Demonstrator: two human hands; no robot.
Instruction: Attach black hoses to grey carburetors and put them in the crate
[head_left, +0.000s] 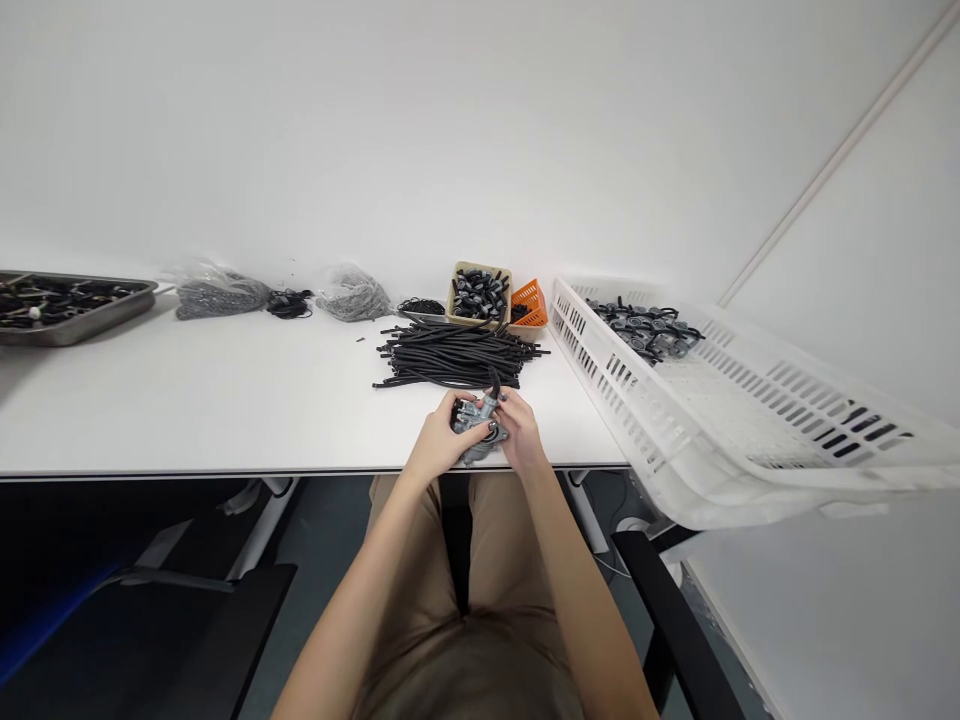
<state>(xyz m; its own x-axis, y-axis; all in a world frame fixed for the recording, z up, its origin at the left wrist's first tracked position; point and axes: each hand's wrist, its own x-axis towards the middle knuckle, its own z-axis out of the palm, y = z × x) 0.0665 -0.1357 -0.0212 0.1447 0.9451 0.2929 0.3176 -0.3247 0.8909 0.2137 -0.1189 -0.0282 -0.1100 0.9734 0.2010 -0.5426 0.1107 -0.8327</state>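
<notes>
Holding the grey metal part [471, 412] between my left grip [438, 439] and right grip [523, 430], both curled around it, presumably for steadiness, I see black tubes [459, 352] just beyond them, apparently for easy reach.

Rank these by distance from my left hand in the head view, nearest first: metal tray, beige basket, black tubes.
1. Black tubes: just beyond the left hand.
2. Beige basket: behind the tubes, near the wall.
3. Metal tray: far left of the table.
</notes>
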